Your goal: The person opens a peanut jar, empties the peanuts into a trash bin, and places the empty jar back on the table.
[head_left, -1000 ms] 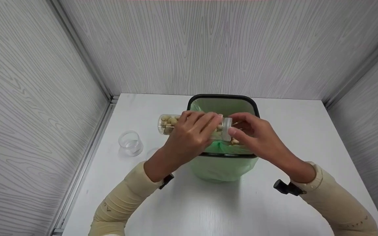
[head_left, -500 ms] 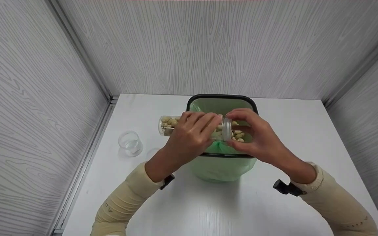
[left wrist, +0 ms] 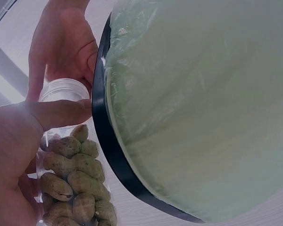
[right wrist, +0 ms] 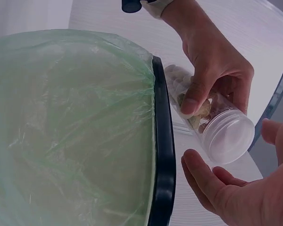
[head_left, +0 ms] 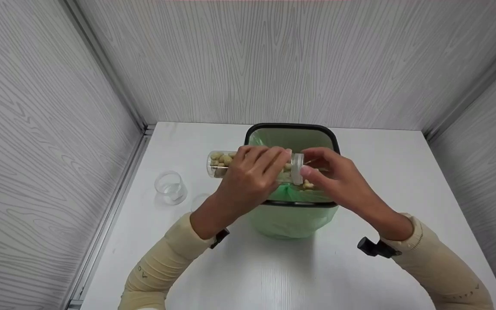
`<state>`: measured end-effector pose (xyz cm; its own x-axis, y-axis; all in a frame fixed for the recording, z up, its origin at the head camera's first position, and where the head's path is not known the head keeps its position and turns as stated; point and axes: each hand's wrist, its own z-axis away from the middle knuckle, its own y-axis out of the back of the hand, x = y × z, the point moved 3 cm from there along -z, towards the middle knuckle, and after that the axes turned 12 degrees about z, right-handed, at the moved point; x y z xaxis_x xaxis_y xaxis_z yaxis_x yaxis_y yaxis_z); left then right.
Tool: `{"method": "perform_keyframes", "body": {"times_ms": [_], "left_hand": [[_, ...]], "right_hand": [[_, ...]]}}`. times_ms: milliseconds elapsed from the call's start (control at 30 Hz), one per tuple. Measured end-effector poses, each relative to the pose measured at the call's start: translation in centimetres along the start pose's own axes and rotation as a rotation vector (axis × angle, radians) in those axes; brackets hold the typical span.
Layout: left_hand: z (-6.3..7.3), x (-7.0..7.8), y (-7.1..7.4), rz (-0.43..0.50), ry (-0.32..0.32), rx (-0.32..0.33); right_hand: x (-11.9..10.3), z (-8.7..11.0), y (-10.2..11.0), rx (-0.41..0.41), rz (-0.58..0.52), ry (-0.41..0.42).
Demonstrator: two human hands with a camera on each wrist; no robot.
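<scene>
A clear cylindrical jar (head_left: 219, 164) of unshelled peanuts (left wrist: 76, 176) lies on its side in the air over a bin. My left hand (head_left: 252, 178) grips it round the middle, thumb across its body in the left wrist view. A translucent screw lid (right wrist: 228, 135) sits on the jar's right end. Around that lid, my right hand (head_left: 338, 176) holds its thumb and fingers spread; in the right wrist view they stand slightly apart from it. Beneath is the bin (head_left: 291, 204), with a black rim and green liner bag. More peanuts (head_left: 308, 185) show inside it below my right hand.
On the white table (head_left: 265, 280), a clear round cup-like container (head_left: 170, 188) stands to the left. A faint clear round thing (head_left: 199, 201) lies partly behind my left wrist. Grey wood-grain panels (head_left: 248, 60) enclose the back and sides.
Half a second ago my right fingers and thumb were round the lid; now they have loosened and drawn back, as one second ago. My left hand and the jar have barely moved.
</scene>
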<state>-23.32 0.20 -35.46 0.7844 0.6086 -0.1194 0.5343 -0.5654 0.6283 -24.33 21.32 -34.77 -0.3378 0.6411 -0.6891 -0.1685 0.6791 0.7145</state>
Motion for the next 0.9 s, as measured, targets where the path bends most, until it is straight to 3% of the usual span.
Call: {"method": "perform_keyframes", "body": {"times_ms": [300, 667, 767, 900], "left_hand": [[0.05, 0.09, -0.14, 0.001, -0.001, 0.006], [0.03, 0.11, -0.11, 0.009, -0.004, 0.003], [0.06, 0.15, -0.06, 0.010, 0.000, 0.001], [0.02, 0.19, -0.01, 0.008, -0.001, 0.006]], "right_hand": [[-0.26, 0.14, 0.06, 0.029, -0.090, 0.057], [-0.82, 0.19, -0.24, 0.080, -0.133, 0.283], [-0.88, 0.23, -0.32, 0.072, -0.120, 0.275], [-0.71, 0.24, -0.32, 0.054, -0.086, 0.179]]}}
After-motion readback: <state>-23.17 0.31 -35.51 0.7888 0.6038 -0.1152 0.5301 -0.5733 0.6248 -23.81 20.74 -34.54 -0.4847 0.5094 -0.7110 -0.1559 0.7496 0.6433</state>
